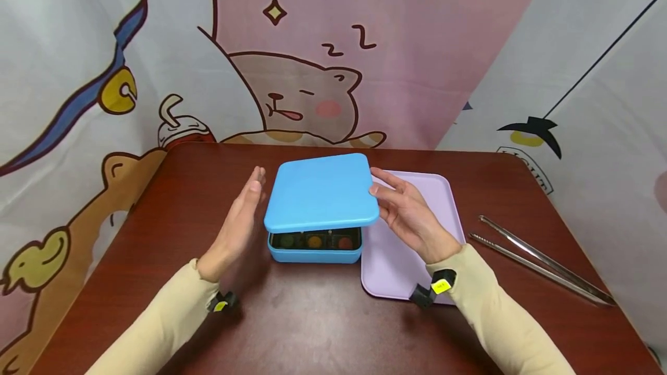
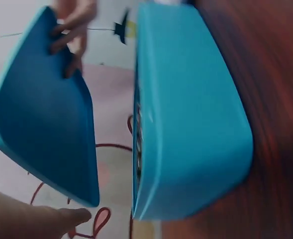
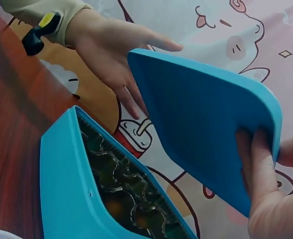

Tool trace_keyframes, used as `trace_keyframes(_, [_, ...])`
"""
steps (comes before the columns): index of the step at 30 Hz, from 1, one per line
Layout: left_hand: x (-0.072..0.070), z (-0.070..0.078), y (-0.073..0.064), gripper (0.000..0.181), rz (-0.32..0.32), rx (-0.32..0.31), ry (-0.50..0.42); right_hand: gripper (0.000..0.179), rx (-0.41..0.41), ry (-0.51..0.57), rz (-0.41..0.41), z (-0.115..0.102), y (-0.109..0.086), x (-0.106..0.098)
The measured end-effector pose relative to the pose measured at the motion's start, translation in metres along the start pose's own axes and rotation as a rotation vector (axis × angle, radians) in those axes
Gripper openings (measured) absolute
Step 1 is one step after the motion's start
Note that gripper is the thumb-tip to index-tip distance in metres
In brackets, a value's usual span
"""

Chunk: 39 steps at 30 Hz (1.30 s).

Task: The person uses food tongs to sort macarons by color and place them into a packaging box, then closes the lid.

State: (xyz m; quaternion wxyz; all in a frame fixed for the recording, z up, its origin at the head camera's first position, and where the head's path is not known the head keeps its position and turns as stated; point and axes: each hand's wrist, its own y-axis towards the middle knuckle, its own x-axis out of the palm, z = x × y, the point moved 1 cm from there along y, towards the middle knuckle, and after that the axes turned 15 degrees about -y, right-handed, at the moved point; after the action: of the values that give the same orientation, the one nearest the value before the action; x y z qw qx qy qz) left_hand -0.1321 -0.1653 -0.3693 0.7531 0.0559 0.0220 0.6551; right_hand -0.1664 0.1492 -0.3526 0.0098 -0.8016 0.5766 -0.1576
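A blue lid (image 1: 323, 192) hangs tilted above a matching blue box (image 1: 315, 256), apart from its rim. My right hand (image 1: 406, 213) pinches the lid's right edge, thumb on top and fingers underneath, as the right wrist view shows. My left hand (image 1: 234, 227) is held up beside the lid's left edge with straight fingers, gripping nothing. Inside the box, a clear wavy-edged divider (image 3: 119, 169) shows, with round green, orange and red shapes that look dim under the lid. Part of the inside is hidden by the lid.
A lilac tray (image 1: 388, 271) lies right of the box, partly beneath my right hand and wrist. Metal tongs (image 1: 547, 265) rest at the table's right side. The brown table (image 1: 323, 328) ends at a printed curtain (image 1: 406, 74) behind.
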Motion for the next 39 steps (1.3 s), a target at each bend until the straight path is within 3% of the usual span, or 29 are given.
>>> trace_keyframes(3, [0.003, 0.0, 0.002, 0.071, -0.033, -0.125, -0.208, 0.065, 0.0, 0.016, -0.005, 0.002, 0.0, -0.001])
trace_keyframes(5, [0.004, 0.0, 0.004, 0.073, -0.033, -0.163, -0.323, 0.066, -0.004, 0.02, -0.01, 0.003, 0.001, -0.001])
trace_keyframes(7, [0.003, 0.0, 0.005, 0.072, -0.026, -0.167, -0.41, 0.066, -0.009, 0.015, -0.021, 0.005, 0.001, -0.002])
trace_keyframes(11, [0.002, 0.0, 0.005, 0.065, 0.0, -0.101, -0.484, 0.068, -0.014, -0.038, -0.069, 0.008, 0.001, -0.003])
trace_keyframes(16, [0.001, -0.002, 0.003, 0.063, 0.01, -0.048, -0.449, 0.071, -0.028, -0.154, -0.126, 0.011, 0.001, -0.004])
trace_keyframes(20, [0.001, -0.004, 0.002, 0.063, 0.002, -0.03, -0.427, 0.074, -0.035, -0.307, -0.132, 0.01, 0.001, -0.004])
trace_keyframes(27, [0.001, -0.01, 0.001, 0.065, -0.028, -0.058, -0.38, 0.079, -0.03, -0.548, -0.119, 0.014, 0.004, -0.007])
trace_keyframes(39, [0.007, -0.021, 0.002, 0.068, -0.025, -0.121, -0.322, 0.084, 0.032, -0.479, -0.148, 0.033, 0.012, -0.003])
